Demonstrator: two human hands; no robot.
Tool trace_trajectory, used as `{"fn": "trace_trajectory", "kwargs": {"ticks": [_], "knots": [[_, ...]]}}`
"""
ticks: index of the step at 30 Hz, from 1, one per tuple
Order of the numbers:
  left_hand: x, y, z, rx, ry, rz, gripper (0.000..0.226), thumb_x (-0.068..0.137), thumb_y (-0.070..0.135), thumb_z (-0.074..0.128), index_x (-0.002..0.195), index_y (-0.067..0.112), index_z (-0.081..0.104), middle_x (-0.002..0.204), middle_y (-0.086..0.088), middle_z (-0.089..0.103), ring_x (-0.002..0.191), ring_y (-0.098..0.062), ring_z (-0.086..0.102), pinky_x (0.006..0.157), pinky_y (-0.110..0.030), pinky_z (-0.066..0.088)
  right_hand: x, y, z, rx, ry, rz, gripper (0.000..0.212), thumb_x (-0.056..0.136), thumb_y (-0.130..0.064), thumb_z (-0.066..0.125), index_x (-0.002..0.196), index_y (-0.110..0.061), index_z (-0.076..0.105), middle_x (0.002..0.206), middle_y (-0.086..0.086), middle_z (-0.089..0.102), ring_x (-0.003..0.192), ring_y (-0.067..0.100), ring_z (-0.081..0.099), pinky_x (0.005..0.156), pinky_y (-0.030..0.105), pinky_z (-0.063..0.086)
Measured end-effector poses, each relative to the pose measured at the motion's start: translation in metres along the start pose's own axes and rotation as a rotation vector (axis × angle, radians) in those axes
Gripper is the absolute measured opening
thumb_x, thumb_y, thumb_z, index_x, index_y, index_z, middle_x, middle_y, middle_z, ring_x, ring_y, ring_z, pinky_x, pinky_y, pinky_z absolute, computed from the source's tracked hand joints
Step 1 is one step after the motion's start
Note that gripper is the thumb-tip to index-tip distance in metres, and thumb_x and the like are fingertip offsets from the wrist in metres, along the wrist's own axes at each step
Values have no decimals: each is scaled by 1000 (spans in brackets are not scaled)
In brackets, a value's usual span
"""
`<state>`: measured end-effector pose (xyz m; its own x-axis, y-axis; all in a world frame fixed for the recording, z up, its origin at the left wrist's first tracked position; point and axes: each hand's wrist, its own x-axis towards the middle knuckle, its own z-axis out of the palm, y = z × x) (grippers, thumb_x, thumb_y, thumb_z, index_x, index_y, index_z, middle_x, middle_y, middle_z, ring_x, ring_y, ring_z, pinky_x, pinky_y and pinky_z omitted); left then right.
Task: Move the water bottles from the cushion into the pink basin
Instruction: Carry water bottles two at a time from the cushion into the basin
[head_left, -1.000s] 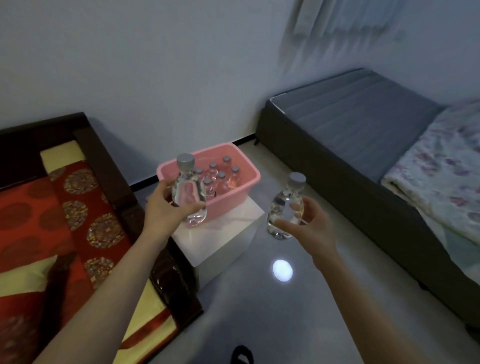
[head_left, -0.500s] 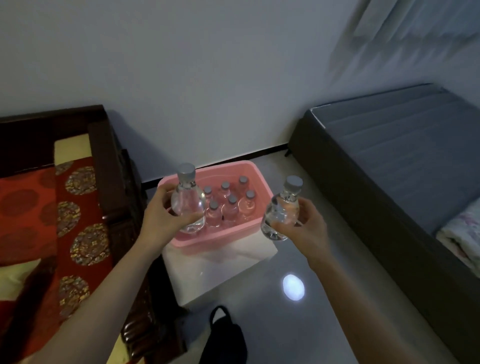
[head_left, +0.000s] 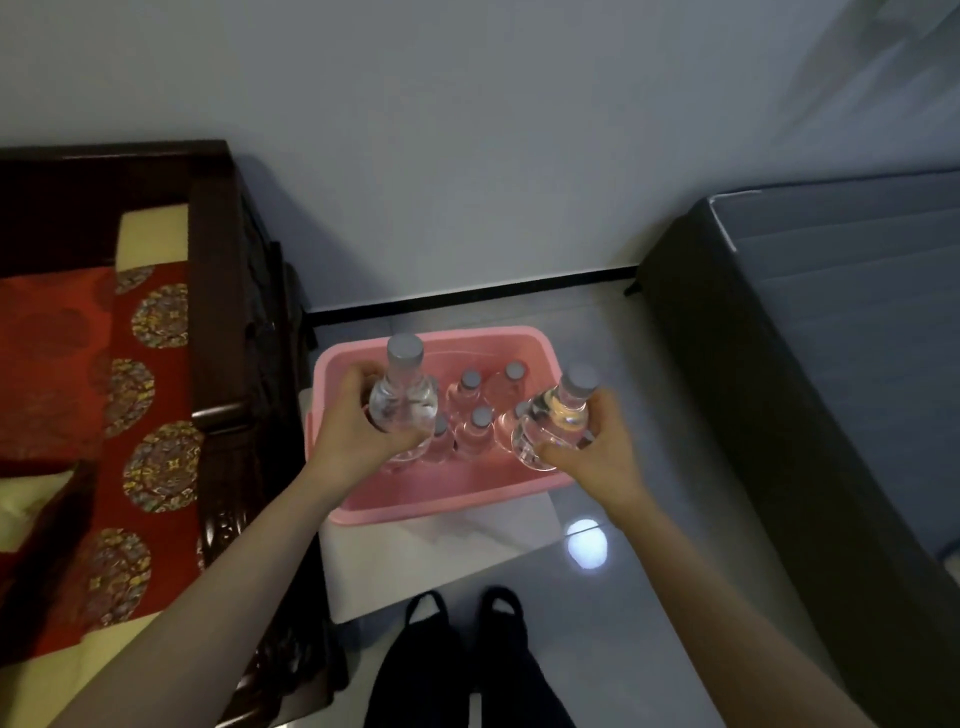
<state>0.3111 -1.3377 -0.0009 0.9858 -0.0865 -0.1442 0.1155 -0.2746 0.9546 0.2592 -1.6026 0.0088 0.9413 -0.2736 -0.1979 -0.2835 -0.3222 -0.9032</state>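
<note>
Both hands are over the pink basin (head_left: 447, 499), one bottle each. Left hand (head_left: 358, 436) is wrapped round the belly of the left bottle (head_left: 404, 400), cap up, long axis near vertical, above the basin's left side. Right hand (head_left: 597, 457) is clamped low on the right bottle (head_left: 556, 421), neck tilted up and right, over the right rim. Body grips leave the bases free for lowering, I'd guess. The standing bottles (head_left: 475, 415) fill the far middle; the near strip looks open.
</note>
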Motion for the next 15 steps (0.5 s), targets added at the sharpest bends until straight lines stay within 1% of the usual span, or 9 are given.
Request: {"fn": "trace_trajectory", "kwargs": {"ticks": [3, 5, 8, 9, 10, 11, 13, 14, 15], "knots": [[7, -4, 8, -2, 27, -31, 76, 57, 15, 88, 119, 17, 45, 110, 7, 56, 86, 14, 56, 71, -3, 44, 19, 4, -5, -8, -47, -5, 62, 59, -4, 87, 100, -32, 51, 97, -9, 66, 81, -2, 66, 68, 13, 52], [6, -7, 16, -9, 57, -60, 73, 60, 10, 87, 116, 22, 42, 107, 14, 55, 86, 15, 56, 69, -3, 45, 29, 7, -7, -1, -78, -5, 64, 53, -10, 87, 101, -32, 50, 96, -12, 65, 80, -6, 65, 66, 10, 49], [3, -15, 33, -27, 71, -116, 74, 59, 6, 87, 113, 24, 39, 104, 16, 53, 89, 6, 57, 71, -5, 45, 43, 19, -7, -53, -155, 2, 68, 47, -21, 84, 105, -29, 49, 91, -17, 67, 80, -5, 64, 66, 9, 48], [2, -18, 39, -30, 76, -128, 74, 59, 6, 87, 114, 23, 39, 103, 15, 54, 88, 7, 58, 71, -5, 44, 47, 25, -7, -85, -186, -9, 68, 47, -21, 85, 104, -30, 49, 90, -21, 68, 80, -5, 64, 65, 8, 48], [1, -20, 46, -25, 80, -134, 73, 60, 7, 87, 113, 22, 40, 102, 14, 56, 86, 10, 58, 70, -5, 44, 52, 31, -7, -125, -219, -22, 68, 47, -21, 87, 104, -31, 50, 92, -23, 68, 82, -4, 64, 67, 11, 50], [2, -24, 51, -15, 79, -142, 71, 60, 7, 87, 112, 22, 41, 102, 12, 58, 86, 10, 59, 71, -7, 45, 56, 38, -6, -168, -256, -24, 69, 48, -21, 89, 104, -32, 51, 96, -20, 69, 88, 1, 65, 71, 18, 53], [4, -32, 61, 3, 56, -155, 69, 61, 2, 85, 112, 20, 43, 105, 4, 61, 92, -1, 61, 75, -13, 47, 65, 50, -2, -251, -339, -31, 72, 49, -27, 90, 111, -32, 53, 106, -10, 68, 98, 15, 66, 82, 39, 56], [5, -38, 66, 18, 40, -159, 68, 61, -1, 84, 112, 19, 44, 107, 2, 60, 96, -9, 61, 76, -13, 47, 70, 55, 1, -301, -379, -40, 76, 49, -29, 90, 115, -32, 52, 109, -7, 67, 100, 18, 66, 84, 44, 55], [6, -44, 71, 40, 27, -165, 67, 61, -3, 82, 112, 20, 45, 107, 5, 59, 97, -13, 60, 76, -11, 45, 73, 61, 3, -354, -415, -43, 79, 50, -30, 90, 118, -33, 51, 110, -7, 67, 101, 18, 65, 85, 44, 55]]}}
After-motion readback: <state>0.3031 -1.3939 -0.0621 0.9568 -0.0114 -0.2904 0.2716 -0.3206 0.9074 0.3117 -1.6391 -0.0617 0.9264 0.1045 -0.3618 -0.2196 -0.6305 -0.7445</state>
